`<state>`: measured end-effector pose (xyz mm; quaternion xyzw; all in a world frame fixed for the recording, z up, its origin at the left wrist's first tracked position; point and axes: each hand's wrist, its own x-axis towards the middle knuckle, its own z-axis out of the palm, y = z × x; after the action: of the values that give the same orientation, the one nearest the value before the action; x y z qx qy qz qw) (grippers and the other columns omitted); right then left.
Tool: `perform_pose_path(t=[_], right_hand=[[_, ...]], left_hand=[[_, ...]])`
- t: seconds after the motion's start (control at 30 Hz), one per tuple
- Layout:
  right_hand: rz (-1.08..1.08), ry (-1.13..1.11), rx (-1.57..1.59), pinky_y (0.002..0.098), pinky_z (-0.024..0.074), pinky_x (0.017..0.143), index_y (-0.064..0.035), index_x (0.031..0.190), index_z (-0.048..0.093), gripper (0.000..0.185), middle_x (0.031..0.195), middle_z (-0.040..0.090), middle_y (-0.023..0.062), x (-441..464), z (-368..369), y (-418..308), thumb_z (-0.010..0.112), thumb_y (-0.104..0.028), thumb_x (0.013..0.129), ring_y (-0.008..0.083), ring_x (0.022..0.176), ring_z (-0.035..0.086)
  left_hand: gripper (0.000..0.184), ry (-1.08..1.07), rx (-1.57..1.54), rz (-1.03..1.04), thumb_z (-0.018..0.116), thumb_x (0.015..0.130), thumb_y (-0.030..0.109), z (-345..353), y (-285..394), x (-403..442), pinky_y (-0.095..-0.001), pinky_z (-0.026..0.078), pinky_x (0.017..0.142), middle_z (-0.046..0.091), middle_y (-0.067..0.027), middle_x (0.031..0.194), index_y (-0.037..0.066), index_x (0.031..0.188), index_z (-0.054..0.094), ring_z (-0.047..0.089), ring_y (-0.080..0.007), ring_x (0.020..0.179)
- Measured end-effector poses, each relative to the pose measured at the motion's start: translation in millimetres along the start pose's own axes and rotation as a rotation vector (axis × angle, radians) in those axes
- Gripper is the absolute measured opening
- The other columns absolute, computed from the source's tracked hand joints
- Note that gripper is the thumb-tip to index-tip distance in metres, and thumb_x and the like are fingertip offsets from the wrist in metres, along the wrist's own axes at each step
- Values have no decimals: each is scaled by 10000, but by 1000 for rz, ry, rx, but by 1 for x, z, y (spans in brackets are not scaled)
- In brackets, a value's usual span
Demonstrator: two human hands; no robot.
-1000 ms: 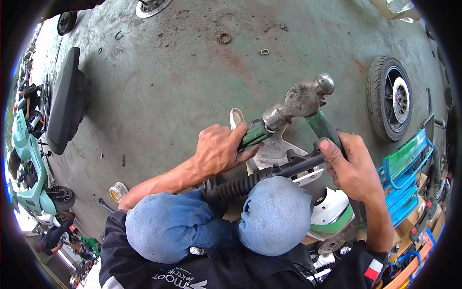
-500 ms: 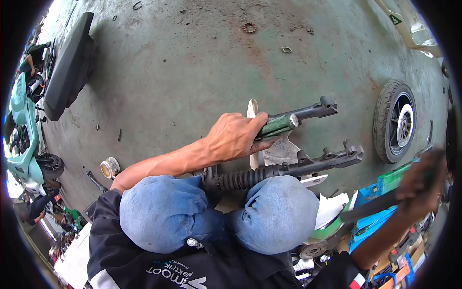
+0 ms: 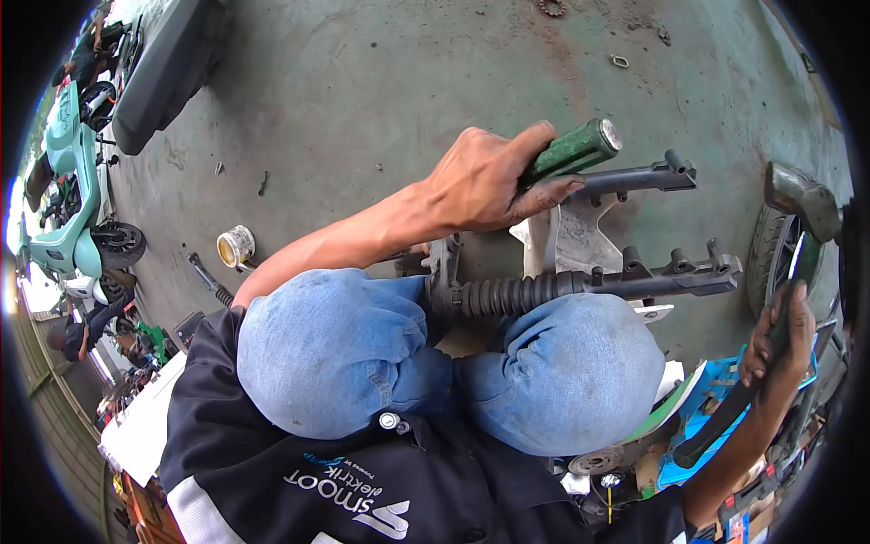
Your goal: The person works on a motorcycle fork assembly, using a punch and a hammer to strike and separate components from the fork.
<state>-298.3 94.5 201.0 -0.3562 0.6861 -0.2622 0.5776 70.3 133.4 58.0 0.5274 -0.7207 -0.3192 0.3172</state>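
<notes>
Clenched round a green handle (image 3: 573, 150), the left hand (image 3: 489, 181) holds it beyond the near fork leg (image 3: 657, 278), metal cap (image 3: 613, 135) facing right; the right hand (image 3: 781, 343) grasps a hammer (image 3: 803, 203) to the right of that leg's tip, well apart from the cap; what the handle's other end meets is hidden; hammering seems the step in hand; a blow calls for a steady left fist and square aim.

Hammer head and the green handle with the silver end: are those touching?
Apart. The head camera's view shows floor plainly between the hammer head at far right and the green handle nearer the middle.
</notes>
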Motion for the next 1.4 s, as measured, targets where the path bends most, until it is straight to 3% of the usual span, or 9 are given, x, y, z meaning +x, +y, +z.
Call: perform_pose_path(t=[0.33, 0.57, 0.83, 1.0, 1.07, 1.13, 1.27, 1.37, 1.4], right_hand=[[92, -140, -190, 224, 255, 309, -57, 779, 463, 518, 508, 357, -14, 8, 42, 16, 543, -523, 990, 64, 332, 317], [-95, -104, -25, 226, 259, 312, -36, 768, 479, 581, 506, 395, 7, 6, 51, -21, 466, -567, 1006, 67, 332, 331], [51, -355, -363, 269, 323, 425, -31, 704, 518, 550, 542, 436, -19, 2, 62, -19, 521, -482, 1018, 76, 473, 418], [-251, 96, -118, 277, 322, 288, -28, 905, 513, 538, 581, 416, 47, -17, -18, -86, 356, -525, 1038, 117, 355, 375], [-610, -318, 50, 311, 347, 257, -9, 954, 509, 601, 586, 401, 73, -13, -81, -148, 258, -547, 1050, 152, 347, 373], [-690, -135, 624, 306, 348, 277, -18, 941, 509, 577, 584, 408, 63, -11, -73, -144, 281, -538, 1046, 151, 360, 385], [-76, -431, 50, 261, 317, 316, -46, 903, 508, 471, 570, 430, 29, 4, 24, -49, 422, -492, 1030, 113, 371, 381], [118, -119, -401, 228, 294, 344, -67, 875, 507, 416, 560, 446, 3, 3, 70, -22, 528, -458, 1017, 85, 380, 378], [105, 248, -363, 229, 250, 311, -82, 843, 502, 500, 543, 395, -22, 3, 66, -23, 580, -563, 955, 76, 351, 341]], left_hand=[[359, -78, -58, -68, 712, 894, 312, 17, -1, -8, -396, 475, 493, 593, -150, 616, 9, 986, 544, 613, -350, 524], [409, -50, 163, 55, 734, 866, 382, 22, 4, -5, -429, 452, 449, 547, -134, 535, 27, 974, 560, 567, -349, 460], [580, -235, 313, 33, 743, 855, 349, 18, 10, -10, -414, 457, 466, 565, -108, 565, 39, 1292, 520, 568, -302, 473], [581, -288, 295, 47, 692, 870, 350, 13, 10, -9, -425, 472, 464, 626, -137, 646, 44, 1319, 486, 606, -327, 496], [578, -282, 272, 12, 679, 867, 334, 13, 11, -8, -427, 482, 479, 649, -135, 685, 47, 1327, 478, 625, -324, 519], [665, -304, 257, 66, 656, 887, 330, 14, 7, -10, -425, 481, 471, 646, -135, 671, 50, 1434, 402, 619, -326, 509], [774, -391, 277, -28, 638, 905, 333, 2, 17, -3, -423, 480, 466, 645, -134, 661, 61, 1533, 277, 616, -325, 503], [772, -475, 303, -138, 619, 930, 368, -8, 5, -13, -423, 467, 443, 643, -149, 651, 123, 1559, 243, 607, -333, 487], [772, -492, 308, -194, 619, 930, 368, -11, -7, -20, -423, 467, 443, 643, -149, 651, 123, 1559, 243, 607, -333, 487]])
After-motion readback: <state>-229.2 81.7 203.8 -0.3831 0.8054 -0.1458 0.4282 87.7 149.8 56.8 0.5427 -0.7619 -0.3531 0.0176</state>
